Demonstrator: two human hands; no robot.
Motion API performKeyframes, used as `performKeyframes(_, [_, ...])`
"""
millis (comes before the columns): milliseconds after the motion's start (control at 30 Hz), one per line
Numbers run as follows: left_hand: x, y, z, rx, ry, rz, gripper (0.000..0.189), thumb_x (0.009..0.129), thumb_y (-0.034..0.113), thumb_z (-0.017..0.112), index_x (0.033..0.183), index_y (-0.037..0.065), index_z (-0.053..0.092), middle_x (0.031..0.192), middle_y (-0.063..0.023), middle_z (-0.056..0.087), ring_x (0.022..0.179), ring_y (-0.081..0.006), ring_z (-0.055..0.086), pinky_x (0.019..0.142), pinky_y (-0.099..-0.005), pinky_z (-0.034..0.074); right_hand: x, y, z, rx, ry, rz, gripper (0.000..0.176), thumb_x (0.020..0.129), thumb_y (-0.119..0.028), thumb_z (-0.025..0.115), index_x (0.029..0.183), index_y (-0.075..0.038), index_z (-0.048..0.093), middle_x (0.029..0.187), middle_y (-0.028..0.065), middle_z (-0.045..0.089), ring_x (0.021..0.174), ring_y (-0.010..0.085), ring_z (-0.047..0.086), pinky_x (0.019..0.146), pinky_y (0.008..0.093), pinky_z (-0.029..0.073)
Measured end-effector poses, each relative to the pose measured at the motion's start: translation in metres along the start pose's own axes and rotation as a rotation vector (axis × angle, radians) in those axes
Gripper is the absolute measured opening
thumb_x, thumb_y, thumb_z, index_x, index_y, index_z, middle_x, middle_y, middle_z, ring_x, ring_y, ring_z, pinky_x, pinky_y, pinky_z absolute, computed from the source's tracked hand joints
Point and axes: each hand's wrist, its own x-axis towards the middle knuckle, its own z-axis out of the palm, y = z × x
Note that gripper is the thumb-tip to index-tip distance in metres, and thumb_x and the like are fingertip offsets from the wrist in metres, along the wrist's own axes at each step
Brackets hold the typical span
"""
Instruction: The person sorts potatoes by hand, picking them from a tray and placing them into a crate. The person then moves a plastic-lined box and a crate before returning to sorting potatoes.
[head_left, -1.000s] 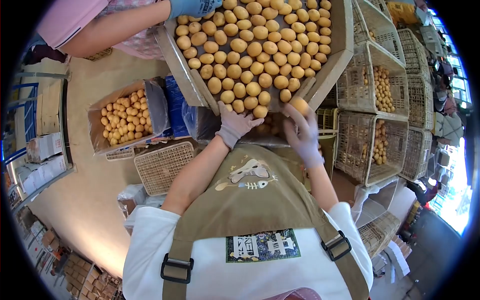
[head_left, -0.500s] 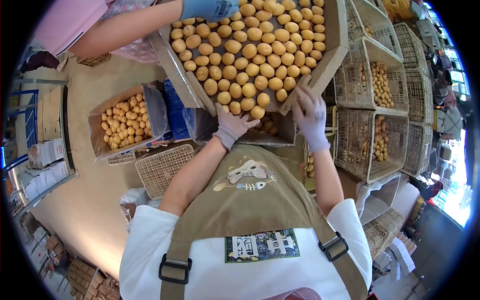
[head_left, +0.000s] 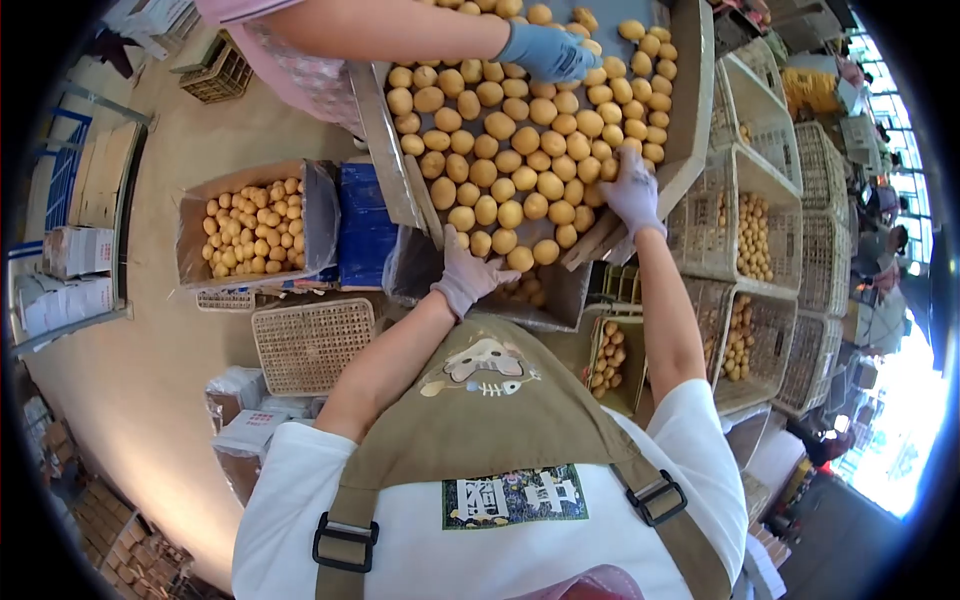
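Note:
Small yellow-brown potatoes (head_left: 525, 183) spread over a sorting tray (head_left: 618, 16) that narrows toward me. At the left of its outlet, my gloved left hand (head_left: 468, 277) has its fingers spread beside the lowest potatoes, holding none. My gloved right hand (head_left: 632, 193) reaches over the right wall, open, its fingertips at the potatoes along that side. Below the outlet, a lined box (head_left: 558, 312) holds more potatoes, partly hidden by my left hand and apron. Another person's blue-gloved hand (head_left: 550, 50) is over potatoes farther up the tray.
On the left stands a lined carton (head_left: 190, 240) of potatoes, with a blue box (head_left: 362, 225) beside it and an upturned plastic crate (head_left: 312, 345) below. Stacked crates (head_left: 770, 180), some with potatoes, line the right. A green crate (head_left: 628, 375) with potatoes sits by my right arm.
My right hand has moved from the outlet's right wooden edge up to the potatoes. The co-worker's hand has reached farther over the tray. My left hand stays at the outlet; the view has shifted.

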Motion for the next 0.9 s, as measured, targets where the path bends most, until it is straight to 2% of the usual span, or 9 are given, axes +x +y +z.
performKeyframes(100, [0.004,0.000,-0.005,0.005,0.009,-0.022,0.091,0.086,0.080,0.036,0.156,0.023,0.023,0.161,-0.0081,0.023,0.148,-0.0390,0.019,0.108,-0.0766,0.014,-0.014,-0.002,0.001,1.003,-0.004,0.062,0.058,0.072,-0.004,0.078,0.121,-0.005,0.046,0.117,0.0079,0.057,0.105,0.0186,0.059,0.092,0.0299,0.047])
performKeyframes(200, [0.003,0.002,-0.004,0.045,0.009,-0.033,0.096,0.084,0.084,0.036,0.156,0.022,0.022,0.161,-0.0077,0.023,0.148,-0.0374,0.020,0.111,-0.0744,0.012,-0.042,-0.017,-0.013,1.494,-0.017,0.127,0.053,0.079,0.007,0.071,0.124,-0.003,0.045,0.122,0.0084,0.057,0.113,0.0189,0.059,0.093,0.0317,0.054])
performKeyframes(267, [0.002,0.003,-0.004,0.066,-0.004,-0.048,0.096,0.084,0.084,0.035,0.156,0.021,0.023,0.161,-0.0077,0.023,0.148,-0.0378,0.020,0.111,-0.0737,0.012,-0.048,-0.020,-0.016,1.503,0.062,0.108,0.052,0.080,0.008,0.069,0.125,-0.003,0.046,0.121,0.0098,0.060,0.111,0.0192,0.060,0.089,0.0330,0.058])
performKeyframes(300, [-0.002,0.004,0.003,0.084,0.020,-0.056,0.083,0.089,0.075,0.031,0.154,0.023,0.030,0.158,-0.0063,0.031,0.145,-0.0420,0.027,0.108,-0.0754,0.021,-0.050,-0.020,-0.017,1.532,0.054,0.122,0.051,0.081,0.008,0.069,0.125,-0.003,0.047,0.120,0.0101,0.061,0.109,0.0189,0.061,0.088,0.0326,0.058])
performKeyframes(600, [-0.003,0.006,0.007,0.119,0.061,-0.078,0.085,0.088,0.077,0.032,0.153,0.022,0.033,0.158,-0.0090,0.032,0.143,-0.0437,0.030,0.106,-0.0754,0.024,-0.051,-0.017,-0.001,1.549,0.215,0.179,0.042,0.082,0.001,0.074,0.117,-0.005,0.053,0.107,0.0084,0.063,0.083,0.0143,0.065,0.071,0.0272,0.057])
performKeyframes(667, [0.009,0.012,-0.012,0.104,-0.030,-0.127,0.086,0.087,0.078,0.033,0.153,0.023,0.033,0.156,-0.0094,0.034,0.142,-0.0445,0.032,0.104,-0.0769,0.025,-0.048,-0.021,-0.003,1.592,0.229,0.314,0.037,0.087,-0.013,0.074,0.117,-0.005,0.054,0.098,0.0046,0.063,0.075,0.0118,0.065,0.067,0.0251,0.054])
performKeyframes(800, [0.011,0.002,-0.016,0.111,0.018,-0.082,0.083,0.088,0.077,0.033,0.152,0.025,0.034,0.157,-0.0073,0.033,0.143,-0.0439,0.030,0.103,-0.0781,0.025,-0.072,-0.012,-0.026,1.473,0.126,0.198,0.039,0.087,-0.021,0.075,0.118,-0.002,0.059,0.100,0.0055,0.063,0.088,0.0121,0.063,0.075,0.0253,0.053])
performKeyframes(833, [0.015,0.003,-0.025,0.102,-0.043,-0.098,0.082,0.088,0.077,0.032,0.151,0.025,0.034,0.158,-0.0066,0.032,0.143,-0.0433,0.030,0.104,-0.0782,0.024,-0.090,-0.007,-0.053,1.054,0.170,0.168,0.039,0.085,-0.021,0.077,0.116,-0.003,0.062,0.103,0.0051,0.064,0.096,0.0145,0.063,0.077,0.0283,0.053])
performKeyframes(900, [-0.001,0.009,-0.004,0.097,-0.017,-0.071,0.078,0.090,0.074,0.031,0.150,0.025,0.035,0.159,-0.0042,0.031,0.145,-0.0406,0.028,0.105,-0.0778,0.019,-0.116,0.031,-0.066,0.988,0.402,0.401,0.036,0.087,-0.023,0.072,0.116,-0.003,0.064,0.112,0.0083,0.066,0.099,0.0154,0.062,0.086,0.0301,0.053])
